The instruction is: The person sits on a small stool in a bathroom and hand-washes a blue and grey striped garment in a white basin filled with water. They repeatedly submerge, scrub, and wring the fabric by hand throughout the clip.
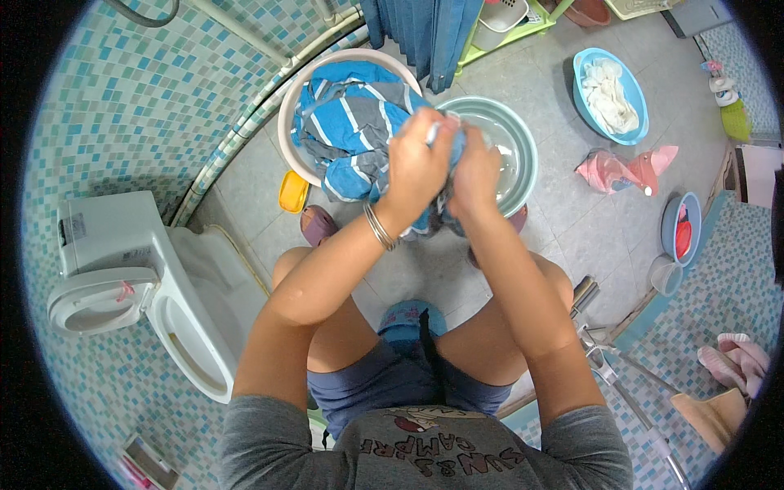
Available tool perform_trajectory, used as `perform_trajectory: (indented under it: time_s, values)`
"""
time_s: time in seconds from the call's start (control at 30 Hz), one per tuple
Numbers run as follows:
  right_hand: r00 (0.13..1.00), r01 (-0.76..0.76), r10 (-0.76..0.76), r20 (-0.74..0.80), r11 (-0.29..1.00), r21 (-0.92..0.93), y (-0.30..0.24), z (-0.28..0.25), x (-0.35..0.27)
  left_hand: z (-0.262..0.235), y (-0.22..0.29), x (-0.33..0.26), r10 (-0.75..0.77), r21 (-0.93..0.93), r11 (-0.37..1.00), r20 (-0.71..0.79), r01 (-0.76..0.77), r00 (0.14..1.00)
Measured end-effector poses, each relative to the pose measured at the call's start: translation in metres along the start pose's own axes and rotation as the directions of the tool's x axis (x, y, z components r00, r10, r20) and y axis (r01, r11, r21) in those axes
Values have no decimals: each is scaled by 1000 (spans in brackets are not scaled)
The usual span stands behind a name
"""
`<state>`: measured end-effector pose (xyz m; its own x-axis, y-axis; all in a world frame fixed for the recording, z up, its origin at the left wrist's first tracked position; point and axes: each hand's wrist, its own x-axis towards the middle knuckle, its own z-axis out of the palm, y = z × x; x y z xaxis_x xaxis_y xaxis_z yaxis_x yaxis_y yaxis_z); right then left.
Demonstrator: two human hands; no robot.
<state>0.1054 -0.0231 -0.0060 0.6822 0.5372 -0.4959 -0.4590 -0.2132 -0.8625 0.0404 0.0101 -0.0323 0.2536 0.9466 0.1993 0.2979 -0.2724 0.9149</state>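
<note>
1. The left hand (pixel 418 163) and the right hand (pixel 476 171) are both closed tight on a bunched part of a blue and grey striped garment (pixel 351 131), knuckles close together, the two fists nearly touching.
2. The gripped wad sits between the hands above the near rim of a grey-green basin (pixel 523 139), which holds water; the hands cover part of that basin.
3. The rest of the garment trails away to the left and lies heaped in a pale pink basin (pixel 287 122) that stands just beside the grey-green one, their rims touching or nearly so.
4. Metal bangles (pixel 380 227) ring the left wrist.
5. A small yellow box (pixel 293 192) lies on the tiled floor against the pink basin, beside a dark slipper (pixel 317 224) at the person's left knee.
6. Further right, well apart from the hands, a blue basin (pixel 581 65) holds white cloth, and a pink bundle (pixel 608 171) lies on the floor between it and a small blue bowl (pixel 671 214) with something red inside.
7. A white toilet (pixel 122 278) with its lid raised stands at the left, close to the person's left leg.
8. Blue fabric (pixel 425 33) hangs down behind the two basins.
</note>
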Motion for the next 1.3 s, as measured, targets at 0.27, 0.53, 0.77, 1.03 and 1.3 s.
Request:
perform_trajectory:
  time_s: [0.27, 0.53, 0.77, 1.03, 1.3]
  values:
    - [983, -173, 184, -12, 945, 277, 5, -16, 39, 1, 22, -14, 232, -38, 972, 52, -231, 971]
    - [993, -83, 71, 95, 989, 125, 6, -1, 2, -4, 0, 10, -75, 30, 997, -22, 76, 997]
    - [982, -191, 187, 39, 964, 185, 7, -18, 51, 1, 20, -16, 198, -23, 980, 130, -197, 972]
    - [987, -126, 111, 115, 983, 130, 10, -4, 6, -5, 5, 12, -175, -66, 982, 7, 175, 985]
    - [959, -276, 266, 92, 953, 123, -4, -25, 52, 3, 29, -28, 254, 39, 964, 154, -262, 955]
